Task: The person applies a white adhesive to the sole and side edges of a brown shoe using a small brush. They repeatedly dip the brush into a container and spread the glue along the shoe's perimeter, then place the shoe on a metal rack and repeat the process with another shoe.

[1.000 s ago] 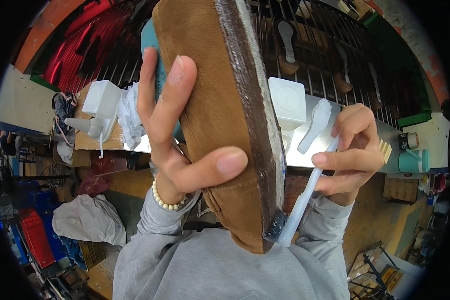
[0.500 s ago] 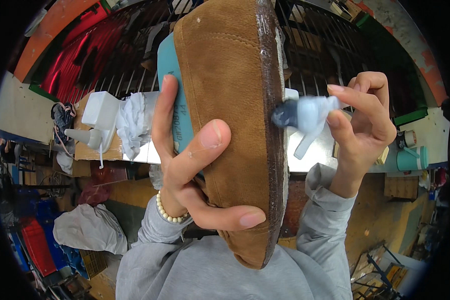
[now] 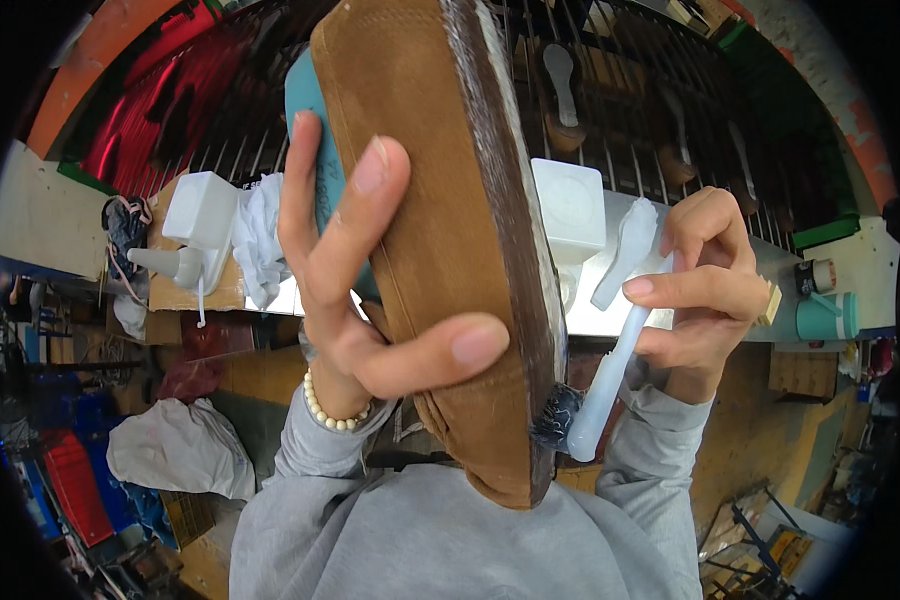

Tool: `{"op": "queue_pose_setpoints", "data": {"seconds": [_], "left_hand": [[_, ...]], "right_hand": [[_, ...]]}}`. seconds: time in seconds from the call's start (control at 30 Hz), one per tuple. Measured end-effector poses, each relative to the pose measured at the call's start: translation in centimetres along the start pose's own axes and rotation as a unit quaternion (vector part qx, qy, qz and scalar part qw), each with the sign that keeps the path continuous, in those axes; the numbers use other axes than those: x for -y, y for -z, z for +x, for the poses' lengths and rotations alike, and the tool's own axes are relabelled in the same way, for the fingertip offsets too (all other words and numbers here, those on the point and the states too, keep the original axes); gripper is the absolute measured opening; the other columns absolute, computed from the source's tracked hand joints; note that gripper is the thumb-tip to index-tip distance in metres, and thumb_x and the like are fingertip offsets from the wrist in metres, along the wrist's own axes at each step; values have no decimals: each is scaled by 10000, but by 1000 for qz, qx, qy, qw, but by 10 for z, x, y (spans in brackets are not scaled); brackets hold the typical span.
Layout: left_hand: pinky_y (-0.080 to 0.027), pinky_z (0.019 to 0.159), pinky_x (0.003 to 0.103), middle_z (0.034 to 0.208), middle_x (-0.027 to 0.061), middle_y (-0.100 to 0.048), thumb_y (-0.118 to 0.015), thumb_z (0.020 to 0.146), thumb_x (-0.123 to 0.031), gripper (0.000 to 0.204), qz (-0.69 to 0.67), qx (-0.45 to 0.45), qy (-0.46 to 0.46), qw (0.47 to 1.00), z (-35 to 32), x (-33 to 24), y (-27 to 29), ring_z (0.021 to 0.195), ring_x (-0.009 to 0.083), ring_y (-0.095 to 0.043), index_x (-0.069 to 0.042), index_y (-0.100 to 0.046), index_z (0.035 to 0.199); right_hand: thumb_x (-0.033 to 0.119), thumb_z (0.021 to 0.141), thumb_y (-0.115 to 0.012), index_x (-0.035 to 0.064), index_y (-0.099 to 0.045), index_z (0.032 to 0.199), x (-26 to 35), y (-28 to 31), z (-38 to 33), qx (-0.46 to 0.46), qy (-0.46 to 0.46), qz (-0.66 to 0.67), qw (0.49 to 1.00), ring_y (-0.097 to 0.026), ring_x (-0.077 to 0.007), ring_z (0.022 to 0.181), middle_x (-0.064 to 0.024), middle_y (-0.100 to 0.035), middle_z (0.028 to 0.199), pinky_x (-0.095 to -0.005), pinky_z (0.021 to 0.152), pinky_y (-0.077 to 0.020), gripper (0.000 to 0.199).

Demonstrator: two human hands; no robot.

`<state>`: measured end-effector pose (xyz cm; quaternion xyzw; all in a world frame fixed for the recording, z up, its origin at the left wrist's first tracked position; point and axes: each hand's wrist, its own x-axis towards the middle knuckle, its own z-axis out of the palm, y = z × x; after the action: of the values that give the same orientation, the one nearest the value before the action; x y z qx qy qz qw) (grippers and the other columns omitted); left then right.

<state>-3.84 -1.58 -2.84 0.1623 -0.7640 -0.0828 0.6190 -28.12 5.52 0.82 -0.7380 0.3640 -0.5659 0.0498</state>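
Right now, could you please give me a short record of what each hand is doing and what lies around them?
left hand: left hand grips the brown suede shoe, sole edge turned toward the right hand
right hand: right hand holds a white brush, bristle end at the dark sole edge near the shoe's lower end
wrist: bead bracelet on the left
behind: white container, white cloth, teal cup

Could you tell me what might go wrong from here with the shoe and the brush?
1. The left hand grips the brown suede shoe with spread fingers only; pressure on its sole edge could twist it loose.
2. The brush in the right hand has its dark bristles at that edge, right beside the suede; a slip could smear it.
3. The shoe hangs over the grey sweater; drips could land there.
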Motion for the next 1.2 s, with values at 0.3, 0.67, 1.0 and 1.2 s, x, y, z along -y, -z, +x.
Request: {"op": "queue_pose_setpoints", "data": {"seconds": [0.3,0.67,1.0,1.2], "left_hand": [[-331,1164,588,1471,221,-483,-791,796,-228,434,39,-59,-4,998,0,14,-4,1347,438,-473,-283,-609,1186],[-324,1168,594,1452,209,-500,-792,799,-200,404,4,-60,15,998,-4,12,-7,1343,421,-485,-299,-631,1155],[-328,1172,571,1486,194,-479,-795,780,-220,431,29,-57,27,998,-2,13,-2,1377,428,-441,-296,-640,1175],[-334,1165,569,1504,194,-464,-806,776,-216,466,28,-40,20,999,0,15,0,1385,454,-421,-289,-633,1202]], "right_hand": [[354,423,-962,212,-838,889,1,-5,-12,5,-4,25,1000,-481,-121,723,45,-480,793,-248,599,-311,503],[259,535,-943,138,-834,886,-1,-9,3,-50,-92,-66,992,-464,-125,748,28,-460,821,-241,613,-339,387],[334,437,-963,213,-837,871,4,-3,-8,19,-8,26,999,-477,-120,752,40,-479,824,-248,620,-304,468],[346,430,-967,214,-837,882,-1,-6,-3,-33,-55,-28,998,-480,-123,757,35,-481,827,-245,624,-314,489]]}}
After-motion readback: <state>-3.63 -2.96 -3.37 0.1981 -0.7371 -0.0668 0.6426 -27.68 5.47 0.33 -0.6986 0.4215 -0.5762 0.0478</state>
